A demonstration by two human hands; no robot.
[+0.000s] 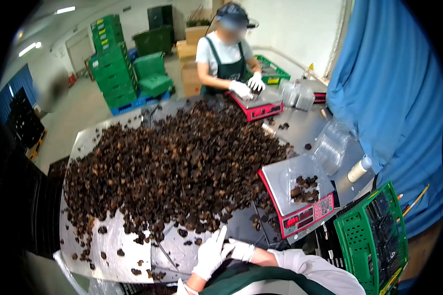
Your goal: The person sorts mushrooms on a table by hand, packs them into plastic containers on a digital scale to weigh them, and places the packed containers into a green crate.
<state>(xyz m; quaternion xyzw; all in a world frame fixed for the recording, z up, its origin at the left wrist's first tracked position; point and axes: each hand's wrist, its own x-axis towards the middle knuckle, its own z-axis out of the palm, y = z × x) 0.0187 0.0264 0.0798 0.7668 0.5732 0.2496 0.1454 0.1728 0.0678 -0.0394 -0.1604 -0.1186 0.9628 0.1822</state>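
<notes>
- While the left hand (210,254) reaches up from the near edge of the desk (110,241) with its grip spread, forefinger out and thumb apart, the right hand (240,250) lies just beside it, partly hidden, so I cannot tell its grip.
- Dark mushrooms (177,162) lie in a broad heap across the desk beyond both hands, with loose ones scattered near its edge.
- On the near scale (278,174), a clear tray (292,179) holds a small batch of mushrooms.
- Clear empty trays (332,147) lie nested beside that scale; more clear boxes (300,96) stand by the far scale (266,113).
- At the right, a tilted green crate (350,236) holds dark packs.
- Red digits glow on the near scale, too blurred to read; yellow labels on the stacked crates (113,73) are too small to make out.
- A white bottle (358,170) stands near the desk's right edge, before a blue curtain (384,88).
- Across the desk, a co-worker (224,54) in white gloves handles mushrooms at the far scale.
- Between the heap and the green crate stands the near scale.
</notes>
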